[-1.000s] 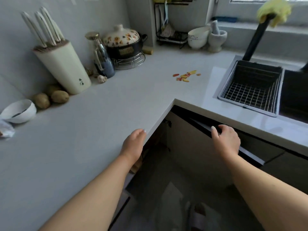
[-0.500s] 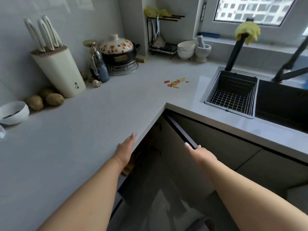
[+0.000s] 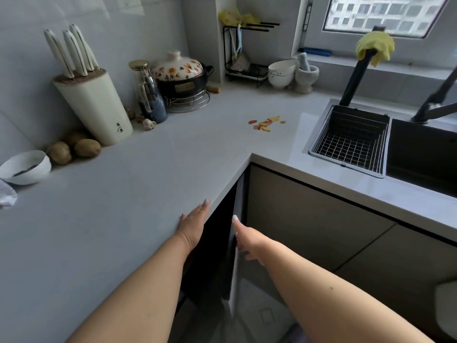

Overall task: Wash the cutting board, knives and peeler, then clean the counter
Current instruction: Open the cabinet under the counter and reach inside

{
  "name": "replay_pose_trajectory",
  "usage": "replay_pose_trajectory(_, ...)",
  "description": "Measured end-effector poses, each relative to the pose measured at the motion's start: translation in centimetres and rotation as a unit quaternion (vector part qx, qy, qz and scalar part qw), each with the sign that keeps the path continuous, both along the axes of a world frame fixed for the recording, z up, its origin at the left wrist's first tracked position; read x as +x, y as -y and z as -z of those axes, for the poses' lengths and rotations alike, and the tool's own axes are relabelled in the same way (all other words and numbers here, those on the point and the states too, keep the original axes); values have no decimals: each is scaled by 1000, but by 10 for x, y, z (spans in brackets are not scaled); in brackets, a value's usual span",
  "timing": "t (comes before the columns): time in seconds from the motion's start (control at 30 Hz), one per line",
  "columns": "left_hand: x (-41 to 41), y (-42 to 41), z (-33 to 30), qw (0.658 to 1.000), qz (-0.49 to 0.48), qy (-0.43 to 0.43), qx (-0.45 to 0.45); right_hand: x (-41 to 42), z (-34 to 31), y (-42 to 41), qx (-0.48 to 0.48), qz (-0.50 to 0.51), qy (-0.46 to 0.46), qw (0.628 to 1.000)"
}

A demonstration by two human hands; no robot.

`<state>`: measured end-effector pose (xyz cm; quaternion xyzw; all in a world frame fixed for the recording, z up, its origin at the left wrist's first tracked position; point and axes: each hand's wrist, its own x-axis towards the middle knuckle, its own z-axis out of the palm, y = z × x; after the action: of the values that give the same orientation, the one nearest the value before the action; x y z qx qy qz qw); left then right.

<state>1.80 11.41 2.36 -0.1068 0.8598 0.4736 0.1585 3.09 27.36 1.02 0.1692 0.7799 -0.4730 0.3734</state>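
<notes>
My left hand [image 3: 193, 222] lies flat with straight fingers on the front edge of the grey L-shaped counter [image 3: 128, 194]. My right hand [image 3: 243, 237] touches the edge of a cabinet door [image 3: 236, 219] below the counter's inner corner, its fingers extended along it. A small pile of red and yellow vegetable peels [image 3: 267, 123] lies on the counter near the sink. Three white-handled knives stand in a cream knife block [image 3: 95, 107] at the back left. No cutting board or peeler is visible.
A black sink [image 3: 425, 154] with a wire basket [image 3: 351, 142] sits at right, with black taps and a yellow cloth [image 3: 374, 47]. Along the wall are potatoes [image 3: 74, 148], a white bowl [image 3: 24, 167], a glass bottle [image 3: 148, 92], a floral pot [image 3: 181, 75], a rack, bowls and a mortar.
My right hand has swung the cabinet door from wide open to nearly closed. My left hand's fingers have straightened on the counter edge. The view has tilted upward.
</notes>
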Motion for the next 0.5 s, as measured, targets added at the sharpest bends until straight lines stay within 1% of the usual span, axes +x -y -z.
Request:
replay_pose_trajectory(0.07, -2, 4, 0, 999, -7, 23, 33, -5, -5, 4, -23, -14, 10, 1000)
replay_pose_trajectory(0.2, -13, 16, 18, 993, -29, 57, 97, -11, -7, 8, -29, -24, 15, 999)
replay_pose_trajectory(0.27, -17, 19, 22, 992, -20, 68, 106, -14, -8, 11, -27, -32, 20, 999)
replay_pose_trajectory(0.37, -14, 15, 10, 992, -15, 63, 107, -21, -11, 10, -23, -33, 12, 999)
replay_pose_trajectory(0.5, -11, 10, -1, 990, -33, 71, 120, -35, -15, 8, -32, -23, 2, 999)
